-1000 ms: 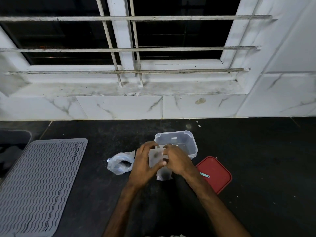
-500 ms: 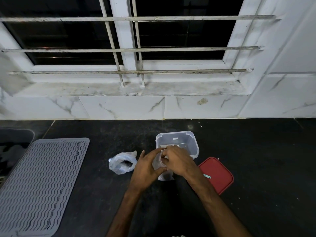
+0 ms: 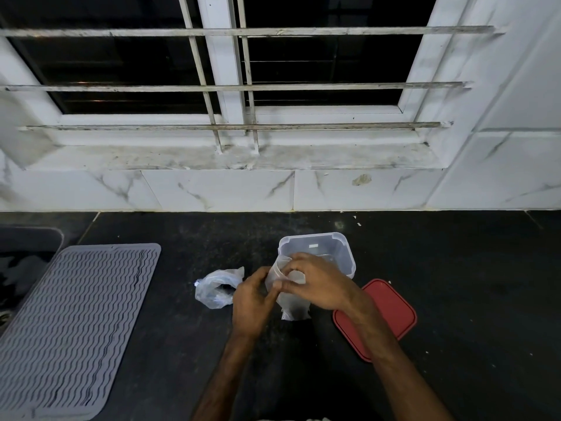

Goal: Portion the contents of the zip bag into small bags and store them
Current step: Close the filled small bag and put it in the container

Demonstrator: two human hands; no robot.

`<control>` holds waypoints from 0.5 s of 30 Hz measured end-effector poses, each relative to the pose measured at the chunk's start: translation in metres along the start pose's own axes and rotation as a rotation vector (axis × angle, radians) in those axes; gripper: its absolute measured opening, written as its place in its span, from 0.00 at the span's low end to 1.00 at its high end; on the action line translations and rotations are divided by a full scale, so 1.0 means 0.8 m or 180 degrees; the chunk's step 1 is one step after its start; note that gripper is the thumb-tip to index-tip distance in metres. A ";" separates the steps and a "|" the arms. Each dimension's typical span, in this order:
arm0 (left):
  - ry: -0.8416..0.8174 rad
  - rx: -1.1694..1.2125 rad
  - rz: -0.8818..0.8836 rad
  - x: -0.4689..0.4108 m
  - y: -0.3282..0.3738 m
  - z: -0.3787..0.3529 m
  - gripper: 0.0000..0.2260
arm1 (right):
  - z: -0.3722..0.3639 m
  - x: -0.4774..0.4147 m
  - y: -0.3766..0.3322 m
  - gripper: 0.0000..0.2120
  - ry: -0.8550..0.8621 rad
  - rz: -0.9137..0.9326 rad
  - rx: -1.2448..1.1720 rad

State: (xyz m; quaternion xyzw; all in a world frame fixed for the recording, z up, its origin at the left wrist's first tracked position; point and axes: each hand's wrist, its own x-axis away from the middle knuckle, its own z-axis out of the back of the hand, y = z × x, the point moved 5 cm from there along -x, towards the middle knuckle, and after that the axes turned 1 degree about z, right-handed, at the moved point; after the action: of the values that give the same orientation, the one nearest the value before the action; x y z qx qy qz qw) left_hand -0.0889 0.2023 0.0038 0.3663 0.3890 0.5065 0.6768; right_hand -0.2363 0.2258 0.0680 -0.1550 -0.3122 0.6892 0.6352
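A small clear plastic bag (image 3: 293, 305) stands upright on the black counter between my two hands. My left hand (image 3: 252, 302) pinches its left edge near the top. My right hand (image 3: 318, 282) curls over the bag's mouth from the right, fingers gripping the rim. Dark contents show faintly at the bag's bottom. A crumpled clear zip bag (image 3: 217, 288) lies on the counter just left of my left hand. Behind my hands stands an open clear plastic container (image 3: 340, 247); what it holds is hidden.
A red lid (image 3: 391, 311) lies flat to the right of my right wrist. A grey ribbed drying mat (image 3: 73, 323) covers the counter's left side, beside a dark sink corner (image 3: 27, 241). White marble tiles and a barred window rise behind the counter.
Both hands shifted slightly on the small bag: the left moved lower on its left edge, the right spread over the mouth. The bag now stands taller between them.
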 end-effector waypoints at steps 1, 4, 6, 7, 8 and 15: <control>-0.0069 0.0012 0.0001 0.000 0.000 -0.001 0.21 | 0.001 0.000 -0.003 0.20 0.0048 0.0077 0.0144; -0.0425 -0.0080 0.0080 0.001 0.000 -0.006 0.26 | 0.006 -0.002 -0.004 0.14 0.0376 0.0178 0.0287; -0.0602 -0.0109 0.0166 0.004 -0.001 -0.012 0.32 | 0.008 -0.004 -0.004 0.12 0.0480 0.0201 0.0139; -0.0606 -0.0113 0.0202 0.006 -0.001 -0.015 0.32 | 0.008 -0.006 -0.005 0.12 0.0458 0.0205 0.0139; -0.0552 -0.0132 0.0238 0.006 -0.002 -0.016 0.28 | 0.006 -0.007 -0.004 0.12 0.0416 0.0219 0.0179; -0.0258 -0.0659 0.0233 -0.002 -0.016 -0.005 0.09 | 0.015 -0.008 0.003 0.09 0.0425 0.0180 0.0721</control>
State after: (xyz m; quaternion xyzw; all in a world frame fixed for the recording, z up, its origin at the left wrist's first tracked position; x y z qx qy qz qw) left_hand -0.0874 0.1982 -0.0089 0.3286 0.2933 0.5530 0.7073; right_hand -0.2440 0.2166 0.0743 -0.1366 -0.1850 0.7258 0.6483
